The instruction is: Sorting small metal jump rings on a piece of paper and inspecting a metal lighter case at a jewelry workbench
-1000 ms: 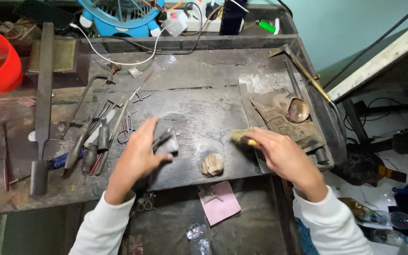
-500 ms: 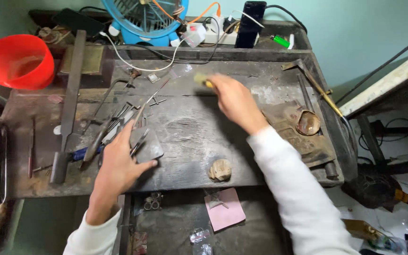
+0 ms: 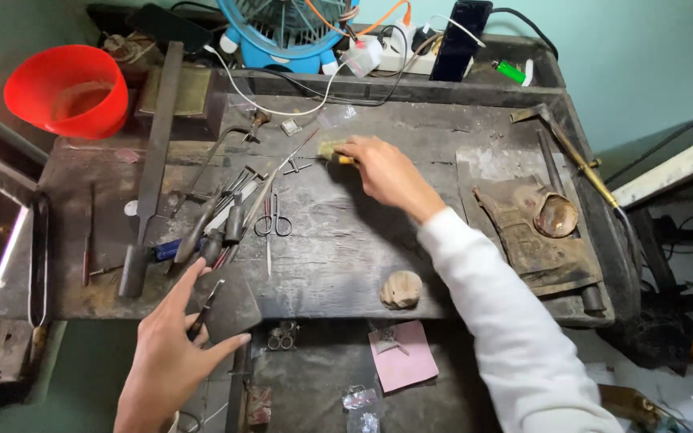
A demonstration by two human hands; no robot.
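— Brush (image 3: pixel 332 151) up at the far middle of the counter (image 3: pixel 346 240), bristles down on the dark wood, yellow handle gripped in the right hand (image 3: pixel 385 172).
— And those fingers (image 3: pixel 354 151)?
— Curled tight round the handle, arm stretched across in a white sleeve. Left hand (image 3: pixel 172 345) is down at the near edge, fingers spread wide around a flat dark metal plate (image 3: pixel 222 309), thumb underneath, with a thin dark tool (image 3: pixel 204 309) pinned against its top.
— What's next to the plate?
— Pile of pliers (image 3: pixel 202 236) and files just beyond it, small scissors (image 3: pixel 273 218) lying flat to the right. Long flat file (image 3: pixel 152 164) runs up the left side.
— Further out?
— Red bowl (image 3: pixel 70 88) far left corner, blue fan (image 3: pixel 286 36) at the back. Pale lump (image 3: pixel 401 289) sits near the front edge, pink paper (image 3: pixel 404 359) in the drawer below it.
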